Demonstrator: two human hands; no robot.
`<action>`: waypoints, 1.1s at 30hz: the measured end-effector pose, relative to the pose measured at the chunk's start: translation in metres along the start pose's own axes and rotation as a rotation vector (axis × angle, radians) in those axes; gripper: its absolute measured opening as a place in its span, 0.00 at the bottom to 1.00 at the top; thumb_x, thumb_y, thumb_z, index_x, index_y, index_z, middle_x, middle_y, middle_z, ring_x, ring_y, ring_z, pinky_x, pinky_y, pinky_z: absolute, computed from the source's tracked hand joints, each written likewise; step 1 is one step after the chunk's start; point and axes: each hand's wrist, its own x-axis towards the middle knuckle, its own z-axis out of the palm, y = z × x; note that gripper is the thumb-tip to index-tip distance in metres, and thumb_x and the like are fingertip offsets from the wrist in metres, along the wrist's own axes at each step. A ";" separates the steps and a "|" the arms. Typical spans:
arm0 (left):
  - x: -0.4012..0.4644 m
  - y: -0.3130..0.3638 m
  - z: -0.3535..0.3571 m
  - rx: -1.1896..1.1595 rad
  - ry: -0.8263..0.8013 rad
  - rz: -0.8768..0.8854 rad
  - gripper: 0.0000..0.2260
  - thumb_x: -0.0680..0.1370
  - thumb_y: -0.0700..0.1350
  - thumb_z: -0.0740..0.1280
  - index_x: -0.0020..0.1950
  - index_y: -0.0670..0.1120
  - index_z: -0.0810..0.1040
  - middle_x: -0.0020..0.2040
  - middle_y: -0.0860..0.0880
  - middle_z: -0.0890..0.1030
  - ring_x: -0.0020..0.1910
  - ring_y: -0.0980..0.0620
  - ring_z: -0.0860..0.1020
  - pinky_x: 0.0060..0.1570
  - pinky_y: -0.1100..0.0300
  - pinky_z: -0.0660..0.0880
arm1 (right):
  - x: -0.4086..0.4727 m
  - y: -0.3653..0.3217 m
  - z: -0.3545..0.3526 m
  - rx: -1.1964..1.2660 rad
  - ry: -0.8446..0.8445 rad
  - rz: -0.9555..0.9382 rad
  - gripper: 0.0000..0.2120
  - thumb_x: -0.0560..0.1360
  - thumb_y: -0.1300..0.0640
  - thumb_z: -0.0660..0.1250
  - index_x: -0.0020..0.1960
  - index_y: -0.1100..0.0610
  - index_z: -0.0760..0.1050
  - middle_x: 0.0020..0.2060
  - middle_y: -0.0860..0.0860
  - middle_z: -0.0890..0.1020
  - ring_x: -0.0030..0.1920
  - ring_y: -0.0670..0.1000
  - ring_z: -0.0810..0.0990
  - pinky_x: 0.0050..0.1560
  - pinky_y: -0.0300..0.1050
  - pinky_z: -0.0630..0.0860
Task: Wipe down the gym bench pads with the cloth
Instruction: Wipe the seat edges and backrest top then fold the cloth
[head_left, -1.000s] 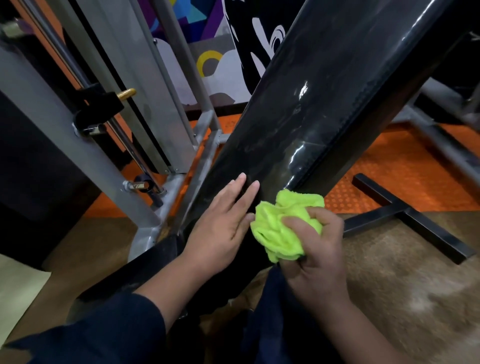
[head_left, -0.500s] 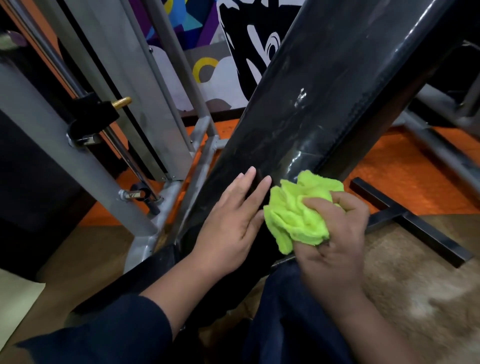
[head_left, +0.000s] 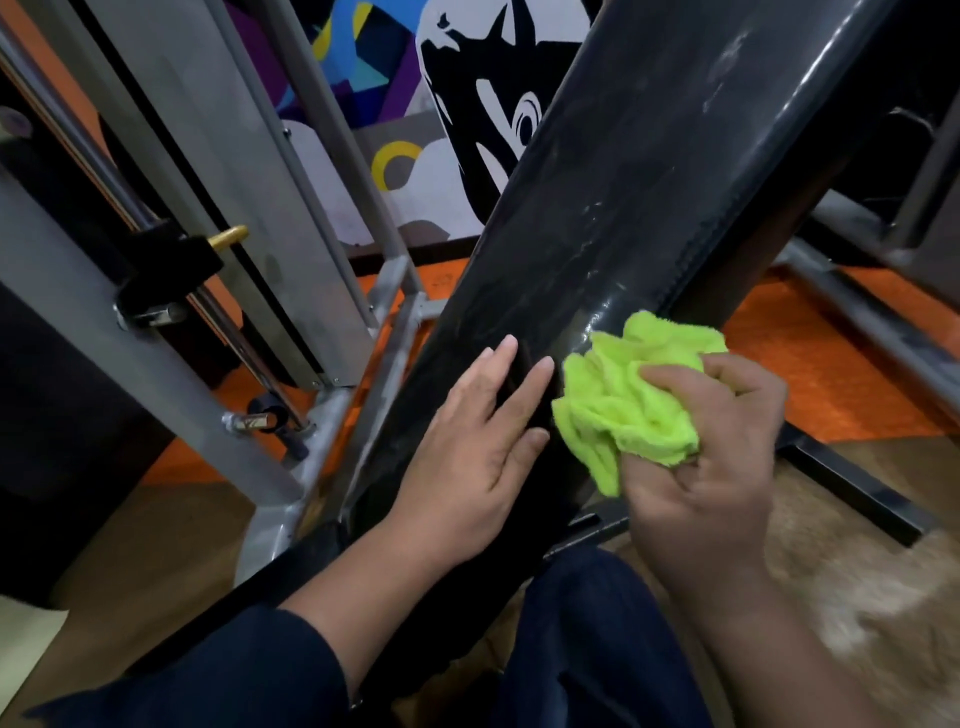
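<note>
Right hand (head_left: 711, 457) closed on bunched green cloth (head_left: 634, 400), pressed at lower right edge of black bench pad (head_left: 623, 182). Left hand (head_left: 478, 441) flat, fingers spread, bracing pad. Cloth soft, light, crumples; bunched hold suits. Pad glossy, probably slick; long axis climbs upper right.

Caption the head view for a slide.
Right hand presses a bunched green cloth to the black bench pad; left hand rests flat beside it.
</note>
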 end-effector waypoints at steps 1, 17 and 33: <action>0.002 0.002 0.001 -0.011 0.007 -0.003 0.24 0.84 0.57 0.54 0.81 0.60 0.56 0.82 0.55 0.50 0.81 0.56 0.47 0.77 0.44 0.58 | 0.001 -0.005 0.003 0.009 0.008 0.016 0.22 0.66 0.65 0.68 0.60 0.60 0.77 0.61 0.59 0.66 0.64 0.55 0.69 0.61 0.57 0.73; 0.026 0.006 -0.005 -0.067 0.095 0.069 0.22 0.85 0.50 0.56 0.80 0.55 0.63 0.81 0.53 0.56 0.80 0.54 0.53 0.75 0.44 0.62 | 0.034 -0.010 0.011 -0.064 0.208 -0.099 0.12 0.73 0.62 0.72 0.53 0.67 0.77 0.54 0.68 0.70 0.59 0.56 0.71 0.58 0.50 0.72; 0.098 0.032 -0.007 -0.071 0.155 0.200 0.24 0.84 0.55 0.54 0.80 0.55 0.57 0.82 0.51 0.53 0.81 0.52 0.48 0.77 0.43 0.55 | 0.081 -0.009 -0.007 -0.054 0.248 -0.153 0.10 0.72 0.65 0.71 0.51 0.67 0.77 0.54 0.68 0.72 0.58 0.53 0.73 0.58 0.43 0.70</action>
